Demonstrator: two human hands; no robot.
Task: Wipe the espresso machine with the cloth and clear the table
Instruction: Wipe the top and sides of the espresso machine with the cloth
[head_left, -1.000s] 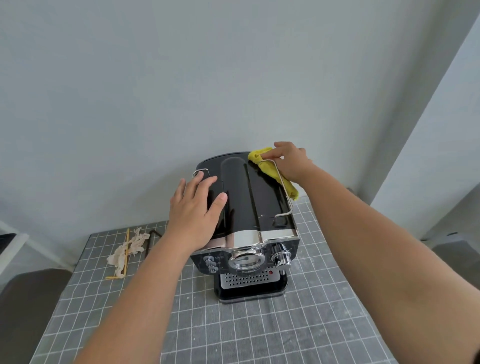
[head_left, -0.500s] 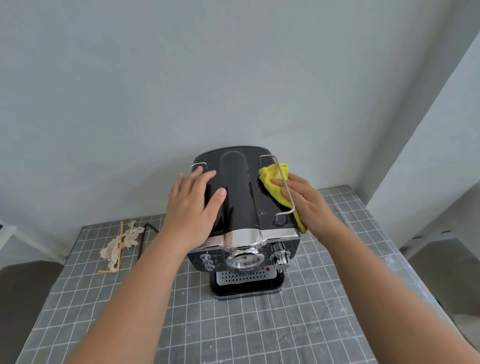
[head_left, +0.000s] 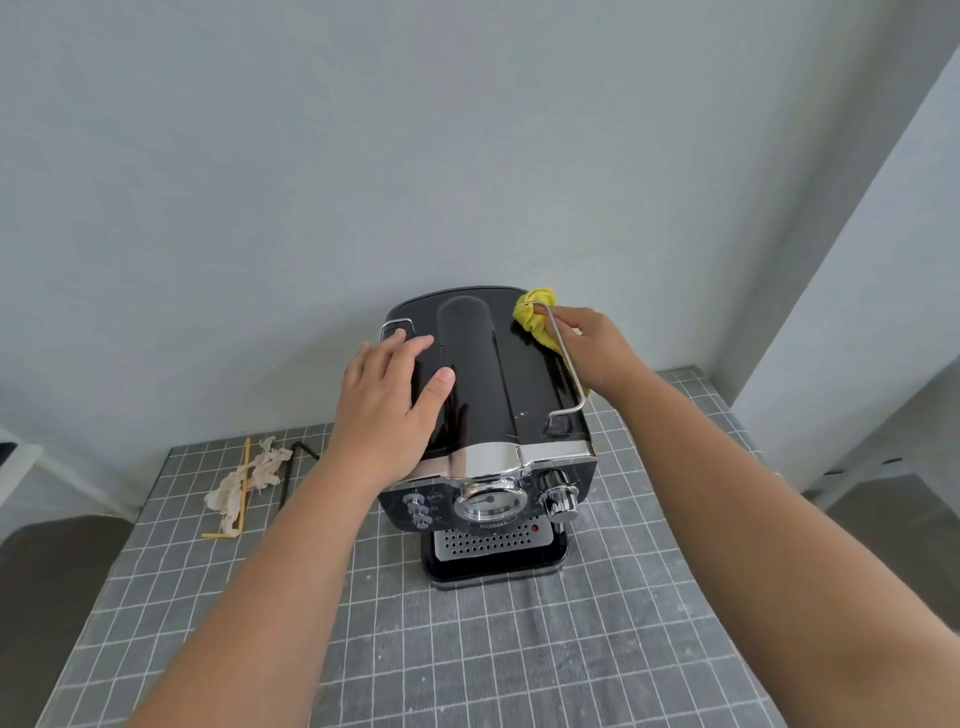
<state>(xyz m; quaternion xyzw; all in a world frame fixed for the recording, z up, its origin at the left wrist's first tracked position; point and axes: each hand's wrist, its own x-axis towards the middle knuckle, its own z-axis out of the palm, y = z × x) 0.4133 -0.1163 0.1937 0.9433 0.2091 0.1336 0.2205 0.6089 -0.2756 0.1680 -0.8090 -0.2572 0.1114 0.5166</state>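
Yellow cloth (head_left: 535, 319) bunched under the right hand (head_left: 592, 345), now slid back; left hand (head_left: 387, 400) flat, open on the espresso machine (head_left: 483, 374).

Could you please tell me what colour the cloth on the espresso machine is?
The cloth is bright yellow, bunched under the right hand at the machine's top rear; the head view shows it.

A plain pale grey-blue wall (head_left: 311, 182) fills the background, meeting a lighter white wall (head_left: 883, 270) at a corner on the right. A table (head_left: 519, 649) covered in grey, white-gridded matting stands against it, under soft, even light. Dark floor (head_left: 47, 561) shows at lower left.
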